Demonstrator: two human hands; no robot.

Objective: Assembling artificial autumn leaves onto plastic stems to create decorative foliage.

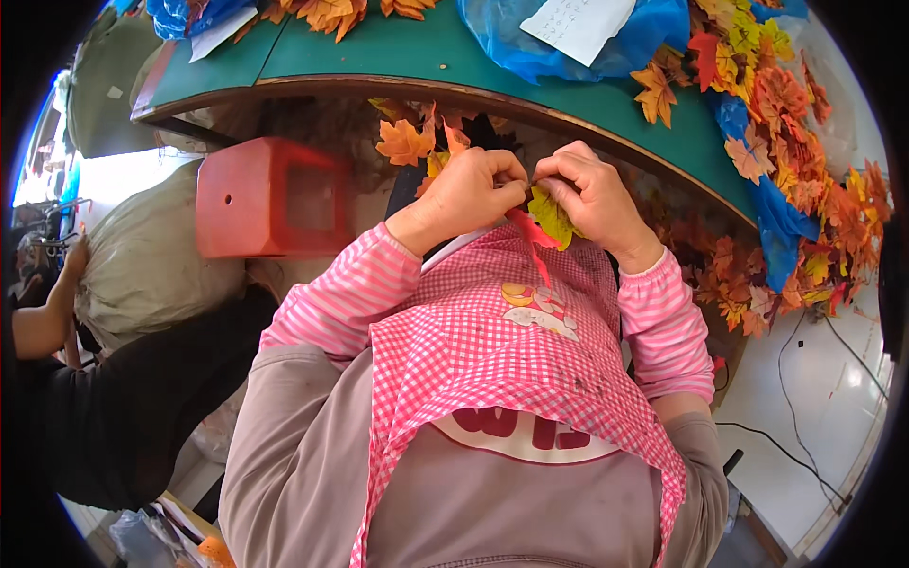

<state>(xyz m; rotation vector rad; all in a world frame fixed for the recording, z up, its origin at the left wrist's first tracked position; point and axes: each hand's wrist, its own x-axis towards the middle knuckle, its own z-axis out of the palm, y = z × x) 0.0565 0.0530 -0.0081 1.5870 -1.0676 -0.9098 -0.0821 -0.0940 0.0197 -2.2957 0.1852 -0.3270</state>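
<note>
Above my lap, both hands are raised close together with fingertips almost meeting. My left hand (471, 189) is closed in a pinch at the stem end of a red artificial maple leaf (532, 232), which hangs down over the apron. My right hand (598, 197) pinches beside it, at the top of a yellow-green artificial maple leaf (552, 216). The thin stem or strand between the fingertips is too small to make out. Behind my left wrist are more artificial leaves, among them an orange leaf (404, 142); whether they join the held ones is hidden.
A green table (379, 57) curves across ahead, bearing blue plastic bags (483, 38) and a paper sheet (578, 24). Leaf garlands (786, 114) spill off its right side. At left stand a red stool (241, 199), a large sack (142, 265) and another person's arm (47, 317). Cables (786, 435) cross the floor at right.
</note>
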